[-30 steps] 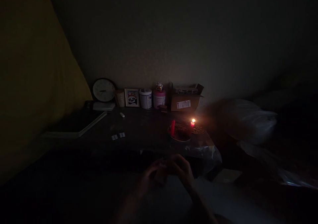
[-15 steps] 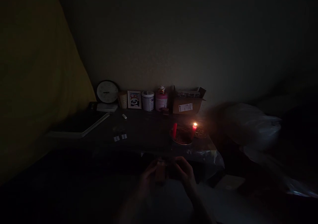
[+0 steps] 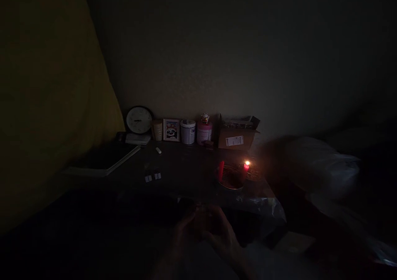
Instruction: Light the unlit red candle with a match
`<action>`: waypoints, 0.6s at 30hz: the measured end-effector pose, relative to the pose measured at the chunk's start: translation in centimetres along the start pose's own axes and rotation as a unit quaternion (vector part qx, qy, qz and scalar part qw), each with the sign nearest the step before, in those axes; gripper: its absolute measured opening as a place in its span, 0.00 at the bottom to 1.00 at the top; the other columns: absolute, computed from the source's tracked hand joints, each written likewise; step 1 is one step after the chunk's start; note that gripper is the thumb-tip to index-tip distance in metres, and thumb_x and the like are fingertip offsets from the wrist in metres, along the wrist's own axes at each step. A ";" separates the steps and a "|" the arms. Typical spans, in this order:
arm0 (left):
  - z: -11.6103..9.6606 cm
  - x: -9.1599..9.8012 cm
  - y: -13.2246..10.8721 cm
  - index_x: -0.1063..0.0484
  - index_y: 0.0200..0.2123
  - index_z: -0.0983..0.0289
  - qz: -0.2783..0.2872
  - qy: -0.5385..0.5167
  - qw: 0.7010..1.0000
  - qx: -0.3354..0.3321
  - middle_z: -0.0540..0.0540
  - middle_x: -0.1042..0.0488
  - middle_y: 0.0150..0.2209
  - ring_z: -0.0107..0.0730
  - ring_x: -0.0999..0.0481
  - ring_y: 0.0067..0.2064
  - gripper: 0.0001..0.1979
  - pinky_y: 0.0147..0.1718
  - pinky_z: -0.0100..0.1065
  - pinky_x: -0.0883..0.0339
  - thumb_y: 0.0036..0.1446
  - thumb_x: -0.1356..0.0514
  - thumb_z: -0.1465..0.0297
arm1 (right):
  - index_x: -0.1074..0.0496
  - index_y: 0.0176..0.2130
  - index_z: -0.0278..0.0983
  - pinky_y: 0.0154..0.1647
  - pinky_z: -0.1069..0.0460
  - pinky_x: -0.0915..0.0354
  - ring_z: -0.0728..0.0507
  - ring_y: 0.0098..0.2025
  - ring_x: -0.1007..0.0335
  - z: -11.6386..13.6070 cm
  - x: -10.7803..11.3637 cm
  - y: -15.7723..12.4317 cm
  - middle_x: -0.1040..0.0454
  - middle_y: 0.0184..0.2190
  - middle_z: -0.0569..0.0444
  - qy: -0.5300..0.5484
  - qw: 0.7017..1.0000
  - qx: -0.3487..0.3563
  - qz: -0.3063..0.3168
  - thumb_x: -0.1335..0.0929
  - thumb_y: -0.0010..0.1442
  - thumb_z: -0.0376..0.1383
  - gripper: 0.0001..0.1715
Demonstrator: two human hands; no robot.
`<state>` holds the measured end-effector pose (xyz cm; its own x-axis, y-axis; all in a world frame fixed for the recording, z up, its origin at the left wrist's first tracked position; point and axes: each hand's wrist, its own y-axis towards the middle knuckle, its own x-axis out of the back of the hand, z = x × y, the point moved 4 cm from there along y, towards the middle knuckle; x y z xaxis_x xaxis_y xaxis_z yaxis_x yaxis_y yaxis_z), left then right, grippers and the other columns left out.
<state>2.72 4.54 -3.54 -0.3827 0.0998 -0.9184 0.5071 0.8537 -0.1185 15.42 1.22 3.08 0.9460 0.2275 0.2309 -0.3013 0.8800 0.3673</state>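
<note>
Close together in front of the table edge are my two hands, dim and blurred. My left hand point(image 3: 185, 224) is closed around a small brownish box point(image 3: 202, 221). My right hand point(image 3: 221, 230) curls over the other side of the same box, fingers bent against it. Darkness hides the box's markings and whatever is between the fingertips. Beyond them, a round metal dish point(image 3: 232, 187) sits near the table's right end. An unlit red candle point(image 3: 221, 171) stands at its left side, and a lit red candle point(image 3: 246, 168) burns at its right.
Along the wall stand a round clock point(image 3: 139, 120), a framed panda picture point(image 3: 171, 130), a white tub point(image 3: 187, 132), a pink-lidded tub point(image 3: 204, 133) and an open cardboard box point(image 3: 235, 137). A large flat dark panel point(image 3: 102, 160) lies left; pale plastic bags point(image 3: 325, 164) are piled right.
My right hand has come in closer to the left and now wraps over the small box. The whole view has shifted slightly, so the table things appear lower and further right.
</note>
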 end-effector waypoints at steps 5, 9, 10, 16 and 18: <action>0.2 -0.4 -0.5 0.28 0.44 0.62 0.000 0.003 1.000 -0.002 0.56 0.23 0.43 0.38 0.26 0.49 0.12 0.48 0.35 0.34 0.57 0.44 0.67 | 0.40 0.55 0.44 0.49 0.49 0.34 0.41 0.51 0.34 0.0 -0.1 0.1 0.33 0.50 0.50 0.013 1.000 -0.001 -0.001 0.32 0.56 0.43 0.28; 0.1 -0.2 -0.2 0.26 0.41 0.62 -0.007 0.024 1.000 -0.008 0.56 0.24 0.42 0.37 0.27 0.49 0.10 0.49 0.35 0.36 0.57 0.43 0.68 | 0.38 0.53 0.43 0.47 0.50 0.34 0.41 0.49 0.32 0.3 0.0 0.2 0.31 0.48 0.50 0.004 1.000 -0.005 -0.002 0.32 0.56 0.43 0.26; 0.1 -0.1 -0.1 0.26 0.40 0.62 -0.008 0.032 0.999 -0.011 0.55 0.23 0.41 0.37 0.26 0.49 0.09 0.49 0.35 0.36 0.57 0.43 0.68 | 0.37 0.53 0.43 0.47 0.50 0.34 0.41 0.48 0.32 0.3 0.0 0.3 0.31 0.47 0.51 -0.002 1.000 -0.006 -0.005 0.32 0.56 0.42 0.25; 0.2 -0.3 0.0 0.26 0.37 0.62 -0.013 0.059 0.998 -0.029 0.55 0.23 0.37 0.39 0.27 0.48 0.08 0.50 0.37 0.37 0.55 0.42 0.68 | 0.35 0.50 0.43 0.48 0.51 0.35 0.42 0.48 0.32 0.6 0.0 0.2 0.29 0.45 0.52 -0.025 0.999 -0.018 -0.017 0.32 0.57 0.41 0.21; 0.3 -0.3 -0.1 0.25 0.36 0.63 -0.020 0.067 0.997 -0.034 0.55 0.24 0.35 0.39 0.26 0.47 0.07 0.50 0.39 0.37 0.54 0.41 0.68 | 0.35 0.50 0.43 0.49 0.51 0.35 0.42 0.49 0.32 0.6 0.0 0.2 0.29 0.46 0.52 -0.024 0.999 -0.026 -0.021 0.32 0.57 0.40 0.20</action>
<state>3.02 4.26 -3.35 -0.5036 0.1296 -0.8542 0.4384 0.8903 -0.1234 15.27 1.13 3.68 0.9501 0.1711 0.2607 -0.2543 0.9091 0.3299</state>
